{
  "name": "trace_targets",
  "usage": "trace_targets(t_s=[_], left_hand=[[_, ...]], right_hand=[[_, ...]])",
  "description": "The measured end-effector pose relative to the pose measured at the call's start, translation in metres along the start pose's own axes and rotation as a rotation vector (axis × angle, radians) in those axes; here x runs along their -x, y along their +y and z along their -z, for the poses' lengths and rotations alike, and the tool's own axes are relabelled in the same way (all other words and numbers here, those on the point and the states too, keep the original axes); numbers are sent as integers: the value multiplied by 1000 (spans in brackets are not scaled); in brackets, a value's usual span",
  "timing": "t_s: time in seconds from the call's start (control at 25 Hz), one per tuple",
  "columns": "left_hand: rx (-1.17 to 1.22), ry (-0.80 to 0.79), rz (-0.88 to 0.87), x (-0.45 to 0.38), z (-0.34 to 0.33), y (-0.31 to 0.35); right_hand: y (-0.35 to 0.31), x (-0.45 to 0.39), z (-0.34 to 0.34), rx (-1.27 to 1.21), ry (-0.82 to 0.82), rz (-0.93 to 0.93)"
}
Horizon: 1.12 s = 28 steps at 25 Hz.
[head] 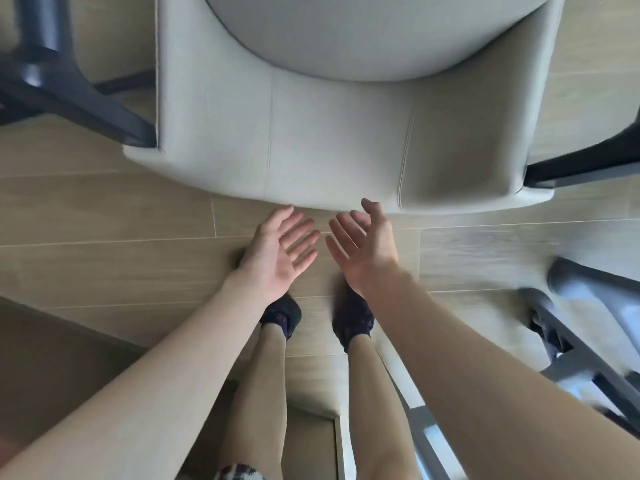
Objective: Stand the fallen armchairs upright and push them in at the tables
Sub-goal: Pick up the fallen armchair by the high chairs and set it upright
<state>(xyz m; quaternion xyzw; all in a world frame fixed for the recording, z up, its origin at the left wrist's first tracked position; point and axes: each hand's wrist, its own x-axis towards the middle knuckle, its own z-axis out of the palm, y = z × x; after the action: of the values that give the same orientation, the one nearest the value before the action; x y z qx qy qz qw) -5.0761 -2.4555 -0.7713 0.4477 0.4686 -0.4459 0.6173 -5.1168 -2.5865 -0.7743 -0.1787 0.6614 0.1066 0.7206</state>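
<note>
- Directly ahead of us, at twelve o'clock, the beige armchair fills the upper part of the view, its backrest edge nearest us and its seat cushion beyond.
- Our left hand is palm up, fingers spread wide, holding nothing; its fingertips come just up to the backrest edge.
- Our right hand is likewise open and empty, thumb raised against that edge.
- Dark chair legs stick out at ten o'clock.
- Below the hands, our black shoes stand on the wood-plank floor.
- At four o'clock another dark frame is blurred.
</note>
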Motion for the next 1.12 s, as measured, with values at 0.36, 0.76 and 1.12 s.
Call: trace_targets(t_s=[0.36, 0.76, 1.12], left_hand=[[6, 41, 0, -134, 16, -37], [94, 216, -93, -244, 35, -54], [194, 155, -217, -294, 39, -44]], right_hand=[[38, -131, 27, 24, -15, -41], [59, -244, 32, -42, -19, -35], [39, -297, 25, -160, -71, 107]])
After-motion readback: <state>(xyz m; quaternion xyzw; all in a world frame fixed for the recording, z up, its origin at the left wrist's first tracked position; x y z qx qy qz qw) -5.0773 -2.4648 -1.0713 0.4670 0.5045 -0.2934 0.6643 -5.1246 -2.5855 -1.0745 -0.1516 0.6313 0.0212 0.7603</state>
